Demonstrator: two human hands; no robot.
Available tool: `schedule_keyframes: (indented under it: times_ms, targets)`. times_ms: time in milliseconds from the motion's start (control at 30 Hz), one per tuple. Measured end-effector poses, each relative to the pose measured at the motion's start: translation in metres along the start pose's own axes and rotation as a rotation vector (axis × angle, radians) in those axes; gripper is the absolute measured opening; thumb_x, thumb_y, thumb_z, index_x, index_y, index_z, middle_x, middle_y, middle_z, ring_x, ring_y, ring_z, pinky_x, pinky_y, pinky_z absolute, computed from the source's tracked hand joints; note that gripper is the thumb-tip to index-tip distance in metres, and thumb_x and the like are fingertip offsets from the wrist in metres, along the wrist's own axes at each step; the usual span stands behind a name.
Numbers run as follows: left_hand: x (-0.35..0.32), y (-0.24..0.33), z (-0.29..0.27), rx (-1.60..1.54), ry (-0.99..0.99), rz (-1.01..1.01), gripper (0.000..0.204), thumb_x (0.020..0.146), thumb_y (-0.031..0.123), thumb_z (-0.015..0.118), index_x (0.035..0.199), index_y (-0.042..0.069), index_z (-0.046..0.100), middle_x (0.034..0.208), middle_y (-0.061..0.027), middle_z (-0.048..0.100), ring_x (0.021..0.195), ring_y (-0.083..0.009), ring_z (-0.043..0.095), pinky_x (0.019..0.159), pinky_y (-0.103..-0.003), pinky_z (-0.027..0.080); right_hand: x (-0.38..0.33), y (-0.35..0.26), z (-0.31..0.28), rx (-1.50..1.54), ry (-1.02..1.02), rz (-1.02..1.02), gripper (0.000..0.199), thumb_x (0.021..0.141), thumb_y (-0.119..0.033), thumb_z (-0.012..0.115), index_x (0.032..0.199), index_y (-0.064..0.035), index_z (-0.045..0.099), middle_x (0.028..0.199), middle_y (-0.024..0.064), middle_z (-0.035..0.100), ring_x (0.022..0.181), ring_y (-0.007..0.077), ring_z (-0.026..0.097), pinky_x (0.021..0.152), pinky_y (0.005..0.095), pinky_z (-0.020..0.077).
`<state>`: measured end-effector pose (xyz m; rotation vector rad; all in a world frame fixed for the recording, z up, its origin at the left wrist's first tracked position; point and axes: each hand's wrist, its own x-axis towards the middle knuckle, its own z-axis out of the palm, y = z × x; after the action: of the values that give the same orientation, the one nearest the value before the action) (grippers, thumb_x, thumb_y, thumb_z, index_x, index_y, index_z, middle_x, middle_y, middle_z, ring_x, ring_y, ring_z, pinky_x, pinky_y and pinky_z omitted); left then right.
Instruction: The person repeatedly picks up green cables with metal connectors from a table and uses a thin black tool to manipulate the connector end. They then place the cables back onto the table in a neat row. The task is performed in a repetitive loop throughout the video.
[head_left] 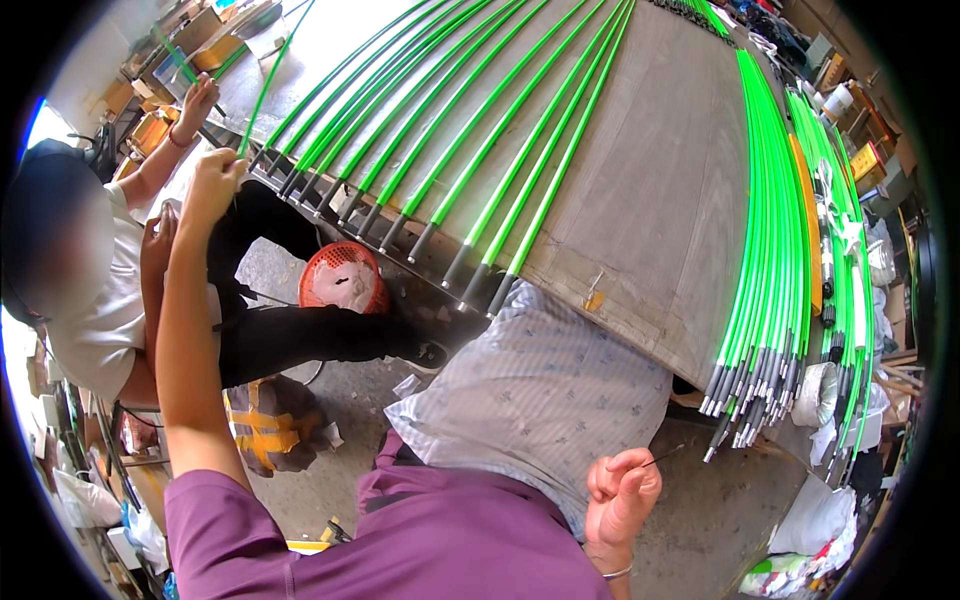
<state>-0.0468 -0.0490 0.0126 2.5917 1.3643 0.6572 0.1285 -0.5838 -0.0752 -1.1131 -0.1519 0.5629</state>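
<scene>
My left hand is raised at the far left, its fingers closed around the lower end of a thin green rod that slants up and away. Low at the right, my right hand pinches a thin dark wire-like piece between thumb and fingers; its exact kind is too small to tell. Several green rods with dark, metal-tipped ends lie fanned out on the table, their ends past its near edge. A patterned light cloth covers my lap.
A seated co-worker in a white shirt is close on my left, one hand raised near mine. A dense bundle of green rods lines the table's right side. On the floor stand a red basket and a taped bundle.
</scene>
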Motion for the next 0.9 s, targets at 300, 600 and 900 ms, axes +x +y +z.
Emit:
schedule_keyframes:
  times_ms: [300,600,900]
  targets:
    - [0.062,-0.050,0.023,0.465,-0.009,0.070,0.017,0.078,0.018,0.064,0.078,0.002,0.061,0.076,-0.0218,0.061,0.080,-0.0376,0.061,0.067,-0.045,0.044,-0.005,-0.002,0.002,-0.018,0.073,0.031,0.050,0.078,-0.049,0.066,0.076,-0.0021,0.049,0.051,-0.0045,0.032,0.046,0.0066,0.030,0.044,0.0232,0.0220]
    - [0.103,-0.140,0.031,0.547,0.037,0.150,0.020,0.080,0.019,0.061,0.095,0.007,0.064,0.089,-0.0176,0.063,0.085,-0.0334,0.061,0.073,-0.044,0.045,-0.003,-0.008,-0.002,-0.051,0.051,0.044,0.042,0.083,-0.044,0.061,0.080,-0.0034,0.050,0.055,-0.0036,0.035,0.048,0.0062,0.030,0.045,0.0221,0.0249]
    - [-0.070,0.228,0.030,-0.138,0.475,0.839,0.021,0.079,0.014,0.058,0.098,0.007,0.062,0.104,-0.0091,0.060,0.097,-0.0247,0.058,0.082,-0.034,0.045,-0.007,-0.010,-0.026,0.060,0.075,0.041,0.012,0.087,-0.010,0.056,0.082,0.0007,0.056,0.064,-0.0041,0.047,0.055,0.0017,0.036,0.049,0.0181,0.0269]
